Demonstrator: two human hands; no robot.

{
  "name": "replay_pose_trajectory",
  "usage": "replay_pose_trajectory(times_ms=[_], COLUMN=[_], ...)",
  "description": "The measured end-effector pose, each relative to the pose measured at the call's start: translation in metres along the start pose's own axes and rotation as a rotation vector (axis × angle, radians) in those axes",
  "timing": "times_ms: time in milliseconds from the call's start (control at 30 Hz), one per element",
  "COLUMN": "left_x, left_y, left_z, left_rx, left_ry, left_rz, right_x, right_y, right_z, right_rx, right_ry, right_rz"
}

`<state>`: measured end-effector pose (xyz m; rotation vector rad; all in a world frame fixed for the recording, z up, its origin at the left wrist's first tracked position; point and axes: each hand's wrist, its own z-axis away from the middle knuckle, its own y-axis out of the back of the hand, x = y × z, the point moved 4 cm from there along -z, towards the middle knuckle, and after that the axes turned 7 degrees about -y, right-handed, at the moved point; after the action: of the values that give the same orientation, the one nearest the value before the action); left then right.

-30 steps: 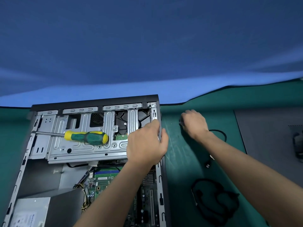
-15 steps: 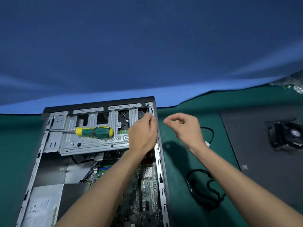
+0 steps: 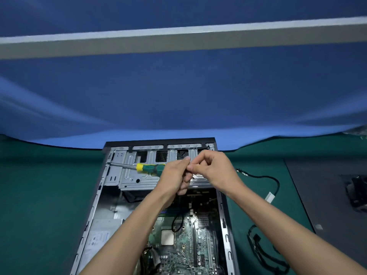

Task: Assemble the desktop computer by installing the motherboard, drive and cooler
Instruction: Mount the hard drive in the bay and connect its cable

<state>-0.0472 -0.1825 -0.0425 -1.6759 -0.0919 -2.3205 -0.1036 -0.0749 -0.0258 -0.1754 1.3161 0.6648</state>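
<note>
- Two bare forearms reach forward from the bottom edge and meet over the middle of the open computer case (image 3: 95, 205), which lies flat on the green table (image 3: 43, 195).
- Inside the case, nearest the viewer, one green motherboard (image 3: 188, 241) lies flat, its long axis running away from the viewer; a thin black wire (image 3: 177, 221) loops over it and leads up toward the hands.
- The left hand (image 3: 174, 175) has its fingers curled, the fingertips up against those of the right; something dark shows beneath its fingers, though whether it grips that I cannot tell.
- The right hand (image 3: 214, 169) is curled too, thumb and fingers pinched together at the point where both hands touch; what they pinch is too small to make out.
- Behind the hands, one screwdriver (image 3: 147, 168) with a yellow and green handle rests on the metal drive cage (image 3: 129, 175), lying crosswise with its shaft pointing left.
- To the right of the case, two black cables lie on the table: one coiled cable (image 3: 264, 253) nearby and one cable with a white plug (image 3: 270, 197) farther off.
- At the far right, a dark fan (image 3: 357, 191) sits on a grey mat (image 3: 317, 185).
</note>
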Motion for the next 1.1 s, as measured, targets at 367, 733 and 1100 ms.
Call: replay_pose_trajectory(times_ms=[367, 733, 1100], left_x=[-0.018, -0.004, 0.017], left_y=[0.072, 0.114, 0.104], left_z=[0.027, 0.043, 0.018], left_rx=[0.343, 0.514, 0.525], left_ry=[0.04, 0.06, 0.094], left_rz=[0.058, 0.793, 1.051], right_x=[-0.007, -0.005, -0.054], right_y=[-0.075, -0.106, 0.0], right_z=[-0.051, -0.056, -0.001], right_rx=[-0.026, -0.068, 0.138], right_ry=[0.128, 0.117, 0.006], right_rz=[0.699, 0.87, 0.515])
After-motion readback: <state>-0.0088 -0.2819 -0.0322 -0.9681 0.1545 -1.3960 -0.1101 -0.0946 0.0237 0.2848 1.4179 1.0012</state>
